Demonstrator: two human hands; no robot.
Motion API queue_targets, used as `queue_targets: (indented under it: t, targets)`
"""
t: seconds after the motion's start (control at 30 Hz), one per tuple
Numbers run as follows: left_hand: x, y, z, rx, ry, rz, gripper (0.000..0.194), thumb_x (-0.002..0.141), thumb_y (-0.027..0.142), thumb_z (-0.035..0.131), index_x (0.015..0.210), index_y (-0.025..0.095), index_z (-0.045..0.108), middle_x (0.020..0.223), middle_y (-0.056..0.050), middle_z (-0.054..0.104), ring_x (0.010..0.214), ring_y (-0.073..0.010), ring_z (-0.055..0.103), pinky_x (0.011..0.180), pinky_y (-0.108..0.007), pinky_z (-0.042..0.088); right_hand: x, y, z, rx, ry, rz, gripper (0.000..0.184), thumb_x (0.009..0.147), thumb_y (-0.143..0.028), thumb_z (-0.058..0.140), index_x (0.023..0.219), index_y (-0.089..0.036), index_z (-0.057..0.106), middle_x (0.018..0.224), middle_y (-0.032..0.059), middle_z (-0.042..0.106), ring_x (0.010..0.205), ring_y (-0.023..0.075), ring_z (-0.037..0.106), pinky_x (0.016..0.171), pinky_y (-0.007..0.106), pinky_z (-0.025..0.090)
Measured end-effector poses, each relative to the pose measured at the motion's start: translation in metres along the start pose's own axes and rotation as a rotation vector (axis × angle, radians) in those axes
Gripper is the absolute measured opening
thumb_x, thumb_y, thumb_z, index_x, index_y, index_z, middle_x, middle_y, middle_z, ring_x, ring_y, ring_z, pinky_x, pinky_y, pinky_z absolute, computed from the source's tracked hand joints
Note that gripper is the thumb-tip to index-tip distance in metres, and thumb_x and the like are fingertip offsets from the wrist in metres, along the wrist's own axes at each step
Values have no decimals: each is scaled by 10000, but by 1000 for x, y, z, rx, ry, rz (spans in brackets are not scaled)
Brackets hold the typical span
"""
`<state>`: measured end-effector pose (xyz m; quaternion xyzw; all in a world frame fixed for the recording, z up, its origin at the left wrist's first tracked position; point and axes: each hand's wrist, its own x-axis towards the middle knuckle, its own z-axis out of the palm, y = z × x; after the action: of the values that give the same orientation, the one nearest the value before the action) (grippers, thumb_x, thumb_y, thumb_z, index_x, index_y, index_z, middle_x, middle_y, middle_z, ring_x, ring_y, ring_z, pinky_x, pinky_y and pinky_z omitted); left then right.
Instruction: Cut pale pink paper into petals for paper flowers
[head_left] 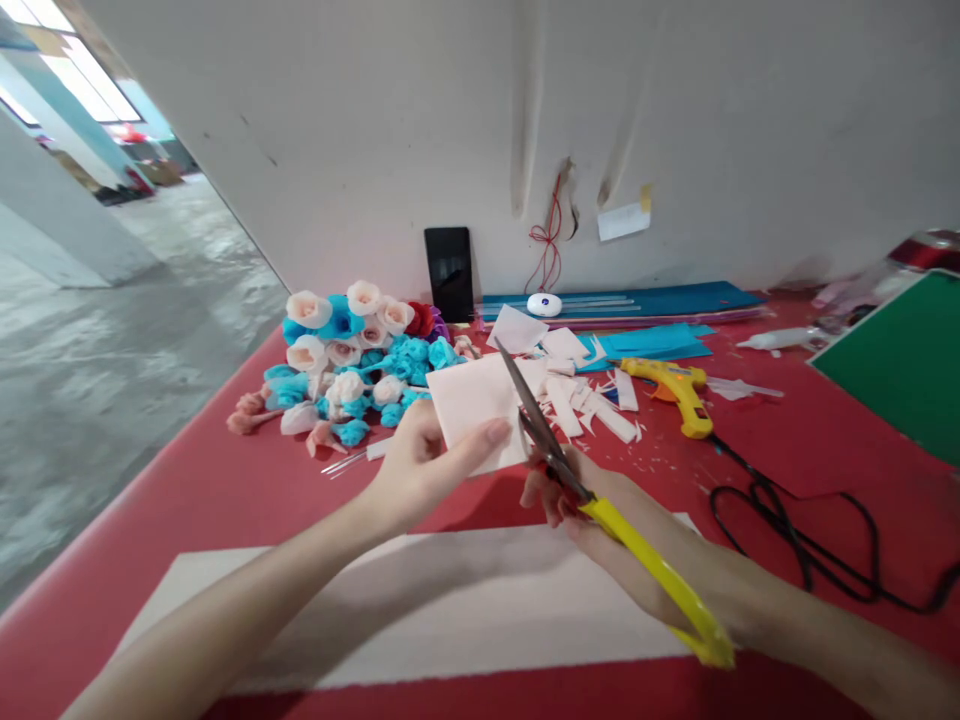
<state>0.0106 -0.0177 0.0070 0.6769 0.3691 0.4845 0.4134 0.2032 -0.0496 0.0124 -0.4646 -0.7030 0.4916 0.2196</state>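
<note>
Pinched between the thumb and fingers of my left hand (431, 455) is a squarish piece of pale pink paper (476, 395), raised above the table. My right hand (619, 510) grips scissors (551, 450) with yellow handles. The blades point up and away from me, lying at the paper's right edge; whether they bite into it I cannot tell. Below both hands a long pale paper strip (450, 610) lies flat across the red table. Just beyond the held piece are white paper scraps (570, 400) and cut slivers.
Pale, blue and red paper flowers (352, 350) are heaped at the left. A yellow glue gun (675, 385) with a looped black cord (772, 510) lies right. Blue sheets (660, 343) sit behind the scraps. A phone (450, 270) leans on the wall; a green board (900, 370) stands far right.
</note>
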Motion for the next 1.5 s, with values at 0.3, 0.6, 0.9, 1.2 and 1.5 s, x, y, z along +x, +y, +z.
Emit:
queue_targets:
  t: [0.3,0.6,0.9,1.2,1.5]
  targets:
    - [-3,5,2,-8,-51,29,274,804,199,527,535,150,512,486,38,455,422,-47,406,364,-146,310,1,5,5,-37,7,-2,113,855,-285,448,912,-214,514,873,49,589,803,186,547,696,291,439]
    - [-3,7,4,-20,-46,-10,250,792,196,546,548,149,569,488,23,503,414,-56,408,357,-160,307,-1,2,8,-4,-24,-20,183,894,-334,367,942,-197,478,845,36,553,779,156,522,708,283,429]
    - [-6,6,5,-22,-117,-13,270,842,269,505,657,162,670,496,-7,620,376,-82,502,345,-183,332,-4,11,15,118,26,-49,207,874,-364,433,830,-206,558,733,12,555,664,135,530,602,242,451]
    - [-6,4,5,-15,-94,-98,389,833,323,515,488,141,511,434,11,488,402,-65,425,379,-195,296,-7,10,18,146,73,-33,215,876,-367,436,819,-213,575,715,10,547,634,128,517,591,251,450]
    - [-6,2,3,-73,-86,-206,403,793,373,552,471,144,476,427,21,403,393,-64,354,370,-223,217,-4,21,8,172,275,-26,241,882,-409,406,940,-230,556,727,18,566,592,138,512,525,270,421]
